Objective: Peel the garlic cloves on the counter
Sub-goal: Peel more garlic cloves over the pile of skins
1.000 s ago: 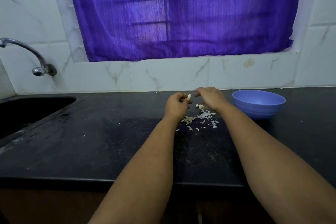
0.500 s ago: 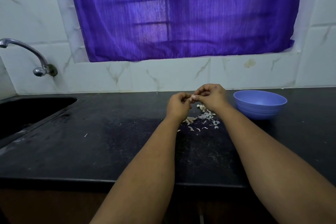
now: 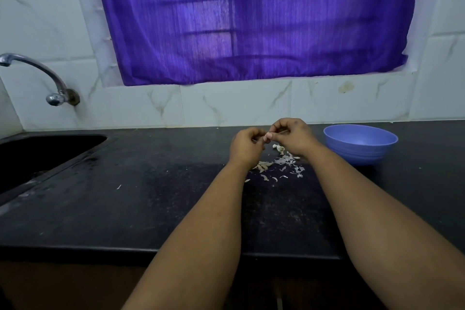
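My left hand point(image 3: 246, 146) and my right hand point(image 3: 293, 136) meet above the black counter point(image 3: 151, 199), fingers curled. Between their fingertips they pinch a small pale garlic clove point(image 3: 268, 135), mostly hidden by the fingers. Just below the hands a few whole cloves point(image 3: 279, 148) lie on the counter. Thin white peel scraps point(image 3: 279, 167) are scattered in front of them.
A blue plastic bowl point(image 3: 360, 144) stands to the right of my hands; its inside is not visible. A black sink point(image 3: 37, 156) with a metal tap point(image 3: 37, 75) is at the left. White tiled wall and a purple curtain point(image 3: 251, 20) close the back.
My right hand moved left from over the cloves to meet my left hand, and both now pinch the clove that my left hand held alone.
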`<state>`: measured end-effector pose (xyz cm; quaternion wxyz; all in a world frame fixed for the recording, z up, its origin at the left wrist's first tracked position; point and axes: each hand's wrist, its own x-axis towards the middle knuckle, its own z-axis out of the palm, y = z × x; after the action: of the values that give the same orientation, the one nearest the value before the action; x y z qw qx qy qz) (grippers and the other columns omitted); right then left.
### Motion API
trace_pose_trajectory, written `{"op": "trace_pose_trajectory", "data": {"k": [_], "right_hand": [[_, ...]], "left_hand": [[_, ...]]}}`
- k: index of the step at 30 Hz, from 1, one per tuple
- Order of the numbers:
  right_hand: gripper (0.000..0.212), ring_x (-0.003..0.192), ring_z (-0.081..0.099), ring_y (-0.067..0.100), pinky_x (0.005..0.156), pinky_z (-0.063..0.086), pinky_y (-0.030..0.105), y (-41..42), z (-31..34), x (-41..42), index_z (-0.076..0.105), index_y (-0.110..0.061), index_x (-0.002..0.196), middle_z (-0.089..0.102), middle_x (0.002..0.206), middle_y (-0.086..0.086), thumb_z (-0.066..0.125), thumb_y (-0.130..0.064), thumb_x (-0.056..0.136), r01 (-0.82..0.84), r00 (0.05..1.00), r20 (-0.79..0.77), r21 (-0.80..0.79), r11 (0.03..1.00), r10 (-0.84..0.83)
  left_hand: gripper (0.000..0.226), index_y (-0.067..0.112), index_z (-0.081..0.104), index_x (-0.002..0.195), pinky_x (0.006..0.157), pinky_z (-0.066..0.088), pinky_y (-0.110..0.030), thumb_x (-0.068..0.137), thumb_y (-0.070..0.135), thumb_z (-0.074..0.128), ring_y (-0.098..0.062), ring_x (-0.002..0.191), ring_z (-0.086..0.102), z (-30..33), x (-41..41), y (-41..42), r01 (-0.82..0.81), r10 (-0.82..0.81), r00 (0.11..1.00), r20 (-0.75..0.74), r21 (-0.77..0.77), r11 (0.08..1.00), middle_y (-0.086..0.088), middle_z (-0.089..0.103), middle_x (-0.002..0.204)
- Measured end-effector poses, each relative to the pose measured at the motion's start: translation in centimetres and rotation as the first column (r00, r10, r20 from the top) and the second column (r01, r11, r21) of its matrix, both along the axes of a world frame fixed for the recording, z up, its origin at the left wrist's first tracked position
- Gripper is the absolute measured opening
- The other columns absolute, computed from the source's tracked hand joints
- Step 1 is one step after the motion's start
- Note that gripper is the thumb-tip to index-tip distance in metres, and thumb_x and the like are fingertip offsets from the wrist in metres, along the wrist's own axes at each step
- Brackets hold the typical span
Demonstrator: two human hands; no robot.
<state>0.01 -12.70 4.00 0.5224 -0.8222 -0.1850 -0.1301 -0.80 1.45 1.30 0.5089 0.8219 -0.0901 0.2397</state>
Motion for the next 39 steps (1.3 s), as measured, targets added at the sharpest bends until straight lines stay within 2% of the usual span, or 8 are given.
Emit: {"op": "trace_pose_trajectory", "data": {"k": [7, 10, 14, 16, 20, 28, 31, 39], "right_hand": [[0.014, 0.079, 0.06, 0.009, 0.076, 0.048, 0.026, 0.51, -0.18, 0.14, 0.057, -0.021, 0.081, 0.067, 0.081, -0.007, 0.061, -0.018, 0.094, 0.009, 1.0, 0.001, -0.091, 0.996, -0.009], [0.014, 0.078, 0.056, 0.015, 0.076, 0.048, 0.033, 0.63, -0.34, 0.35, 0.056, -0.023, 0.081, 0.065, 0.086, -0.001, 0.059, -0.023, 0.095, 0.031, 0.999, -0.019, -0.087, 0.996, -0.033], [0.005, 0.079, 0.059, 0.019, 0.073, 0.051, 0.038, 0.62, -0.05, 0.11, 0.059, -0.015, 0.09, 0.065, 0.083, 0.001, 0.065, -0.014, 0.091, 0.067, 0.998, 0.006, 0.02, 0.998, -0.067], [0.014, 0.078, 0.062, 0.02, 0.074, 0.055, 0.042, 0.62, 0.08, -0.2, 0.062, -0.014, 0.096, 0.067, 0.078, -0.003, 0.069, -0.008, 0.086, 0.029, 1.0, 0.008, 0.091, 0.995, -0.029], [0.018, 0.077, 0.067, 0.019, 0.082, 0.058, 0.047, 0.43, 0.07, -0.29, 0.069, -0.02, 0.078, 0.071, 0.077, 0.004, 0.077, -0.004, 0.078, 0.024, 0.999, 0.041, 0.062, 0.998, -0.026], [0.014, 0.081, 0.071, 0.016, 0.082, 0.058, 0.033, 0.08, 0.32, -0.18, 0.073, -0.019, 0.071, 0.074, 0.075, 0.0, 0.085, -0.012, 0.07, 0.106, 0.991, 0.078, 0.041, 0.994, -0.109], [0.015, 0.081, 0.071, 0.019, 0.082, 0.058, 0.035, 0.12, 0.23, -0.15, 0.07, -0.019, 0.073, 0.073, 0.076, 0.002, 0.082, -0.011, 0.074, 0.091, 0.993, 0.075, 0.017, 0.996, -0.092], [0.014, 0.072, 0.056, 0.011, 0.067, 0.046, 0.024, 0.32, 0.16, -0.34, 0.058, -0.02, 0.081, 0.067, 0.079, -0.004, 0.062, -0.015, 0.093, -0.004, 1.0, 0.01, -0.12, 0.993, 0.005]], "left_hand": [[0.009, 0.016, 0.069, 0.096, 0.063, 0.049, -0.025, 0.093, 0.021, 0.062, -0.01, 0.069, 0.066, -0.05, -0.04, -0.12, -0.004, 0.003, 1.0, -0.026, -0.049, 0.999, 0.004, 0.072, 0.085], [0.007, 0.017, 0.068, 0.096, 0.064, 0.051, -0.027, 0.093, 0.021, 0.062, -0.011, 0.069, 0.066, 0.05, -0.24, -0.29, -0.007, 0.004, 1.0, -0.031, -0.109, 0.994, 0.0, 0.073, 0.088], [0.005, 0.019, 0.067, 0.093, 0.071, 0.054, -0.031, 0.091, 0.023, 0.065, -0.014, 0.073, 0.066, 0.07, -0.25, -0.29, -0.025, 0.023, 1.0, -0.02, -0.123, 0.992, 0.0, 0.071, 0.087], [0.006, 0.021, 0.067, 0.091, 0.073, 0.056, -0.033, 0.09, 0.027, 0.067, -0.016, 0.078, 0.068, 0.0, -0.13, -0.25, -0.034, 0.033, 0.999, -0.013, -0.107, 0.994, 0.002, 0.071, 0.085], [0.008, 0.027, 0.065, 0.082, 0.076, 0.058, -0.037, 0.085, 0.026, 0.072, -0.016, 0.077, 0.067, -0.05, -0.1, -0.1, -0.046, 0.047, 0.999, -0.001, -0.091, 0.995, 0.006, 0.069, 0.079], [0.007, 0.016, 0.07, 0.088, 0.068, 0.056, -0.028, 0.083, 0.019, 0.075, -0.011, 0.068, 0.065, 0.24, -0.27, 0.01, -0.045, 0.045, 0.999, 0.001, -0.117, 0.992, 0.001, 0.07, 0.076], [0.009, 0.014, 0.07, 0.087, 0.065, 0.054, -0.027, 0.082, 0.019, 0.077, -0.01, 0.065, 0.065, 0.26, -0.28, -0.04, -0.039, 0.04, 0.999, 0.005, -0.13, 0.991, 0.001, 0.07, 0.074], [0.011, 0.014, 0.07, 0.087, 0.075, 0.06, -0.038, 0.079, 0.017, 0.078, -0.011, 0.068, 0.068, 0.29, -0.35, -0.05, -0.053, 0.049, 0.998, -0.035, -0.116, 0.992, 0.004, 0.072, 0.073]]}}
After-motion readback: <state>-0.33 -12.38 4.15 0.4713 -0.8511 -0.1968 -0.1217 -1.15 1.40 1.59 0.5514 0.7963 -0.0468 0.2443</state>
